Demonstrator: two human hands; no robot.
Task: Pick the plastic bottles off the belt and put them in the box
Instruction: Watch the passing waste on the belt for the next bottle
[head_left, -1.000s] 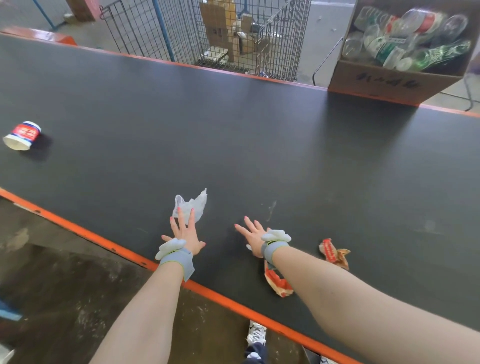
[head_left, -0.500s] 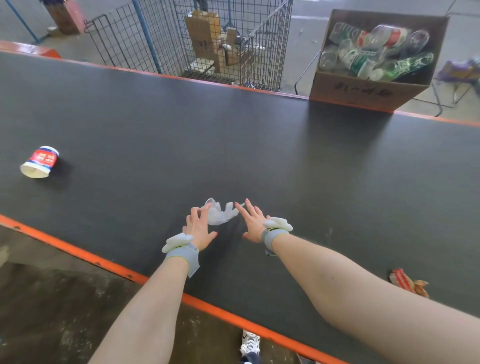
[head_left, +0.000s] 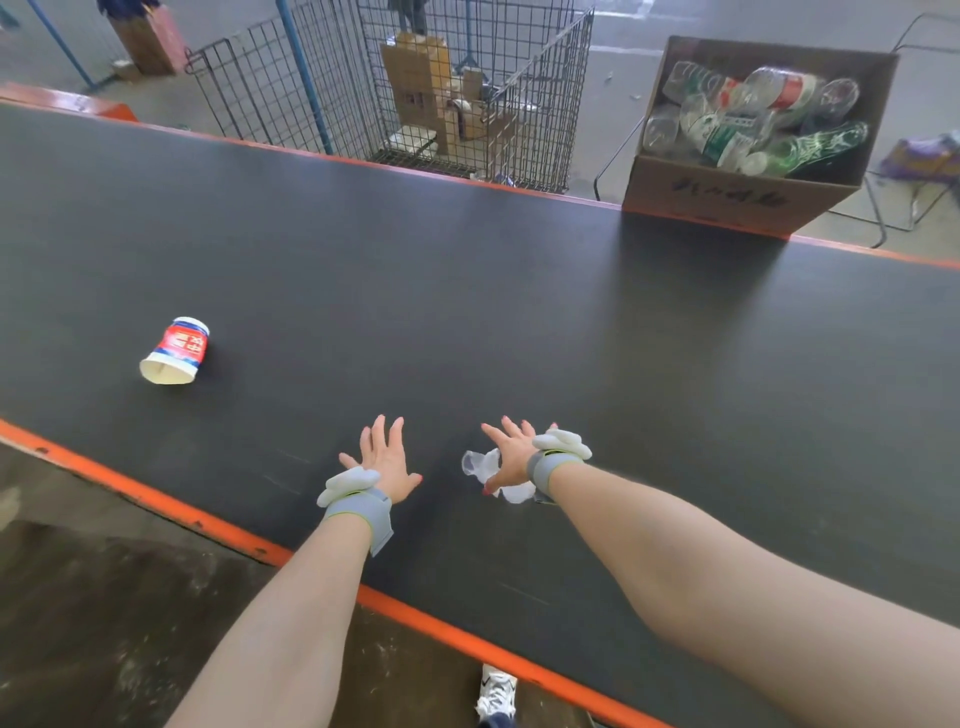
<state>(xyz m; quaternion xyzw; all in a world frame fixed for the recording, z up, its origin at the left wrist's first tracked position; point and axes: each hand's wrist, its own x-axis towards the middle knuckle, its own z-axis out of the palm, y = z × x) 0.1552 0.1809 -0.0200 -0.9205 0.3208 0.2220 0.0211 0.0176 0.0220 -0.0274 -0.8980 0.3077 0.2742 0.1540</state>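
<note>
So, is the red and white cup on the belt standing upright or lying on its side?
On its side. The red and white cup lies on the belt, its open mouth facing the near orange edge.

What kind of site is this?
Likely a recycling sorting line: a wide black conveyor belt with orange edges, a cardboard box full of plastic bottles, and a wire cage holding cardboard.

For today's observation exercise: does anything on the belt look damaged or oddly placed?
Yes. A paper cup lies tipped on its side, its mouth squashed flat. A crumpled clear plastic scrap lies under the right hand. Neither is a bottle.
</note>
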